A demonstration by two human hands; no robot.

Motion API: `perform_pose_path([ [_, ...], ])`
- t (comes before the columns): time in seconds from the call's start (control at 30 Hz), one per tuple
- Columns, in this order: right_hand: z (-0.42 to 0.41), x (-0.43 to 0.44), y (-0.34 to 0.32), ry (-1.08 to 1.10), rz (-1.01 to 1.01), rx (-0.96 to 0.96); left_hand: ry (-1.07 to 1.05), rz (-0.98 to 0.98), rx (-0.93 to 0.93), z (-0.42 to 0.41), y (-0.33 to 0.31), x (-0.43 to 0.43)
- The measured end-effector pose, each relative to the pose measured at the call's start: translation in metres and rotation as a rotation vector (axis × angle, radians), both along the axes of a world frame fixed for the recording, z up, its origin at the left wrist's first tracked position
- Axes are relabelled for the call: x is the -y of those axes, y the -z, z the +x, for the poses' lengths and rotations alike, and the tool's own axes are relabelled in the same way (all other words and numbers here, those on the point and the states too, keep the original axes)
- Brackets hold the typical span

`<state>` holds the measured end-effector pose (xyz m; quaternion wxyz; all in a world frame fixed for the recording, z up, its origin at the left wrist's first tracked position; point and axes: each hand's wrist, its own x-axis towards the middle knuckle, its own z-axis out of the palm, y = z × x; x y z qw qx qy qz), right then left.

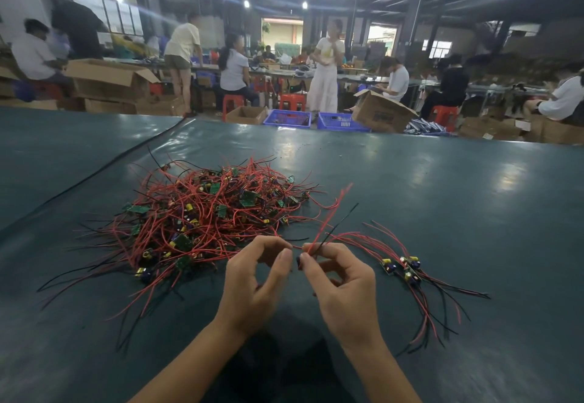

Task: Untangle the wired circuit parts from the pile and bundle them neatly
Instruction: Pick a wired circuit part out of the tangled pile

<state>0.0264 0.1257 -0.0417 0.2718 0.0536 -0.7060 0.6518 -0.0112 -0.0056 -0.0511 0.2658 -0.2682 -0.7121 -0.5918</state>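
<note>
A tangled pile (202,219) of small green circuit boards with red and black wires lies on the dark green table (442,181), left of centre. To the right, a small group of sorted parts (403,268) lies with wires fanned out. My right hand (341,282) pinches one wired part at its base, its red and black wires (331,216) sticking up and away. My left hand (256,279) is curled beside it, thumb and forefinger nearly closed around a thin red wire that runs toward the pile.
A black cable (104,165) runs diagonally across the table's left side. Beyond the far edge stand blue crates (287,118), cardboard boxes (379,112), red stools and several people at other benches.
</note>
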Motion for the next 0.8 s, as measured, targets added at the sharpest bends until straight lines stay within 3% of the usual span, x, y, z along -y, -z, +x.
perform_pose_path([
  [0.13,-0.001,0.001,0.003,0.012,0.219,-0.032,0.079,-0.004,0.175,-0.001,0.001,-0.001],
  [0.37,-0.005,-0.007,0.011,0.043,0.435,-0.011,0.086,-0.059,0.237,-0.005,0.006,0.0],
  [0.53,-0.008,-0.006,0.012,0.097,0.225,0.09,0.045,0.042,0.312,-0.009,0.01,-0.004],
  [0.7,-0.012,-0.011,0.01,0.134,-0.012,0.156,0.161,0.434,0.616,-0.012,0.005,-0.005],
  [0.8,-0.01,-0.009,0.01,0.114,-0.053,0.151,0.265,0.554,0.791,-0.011,0.002,-0.008],
])
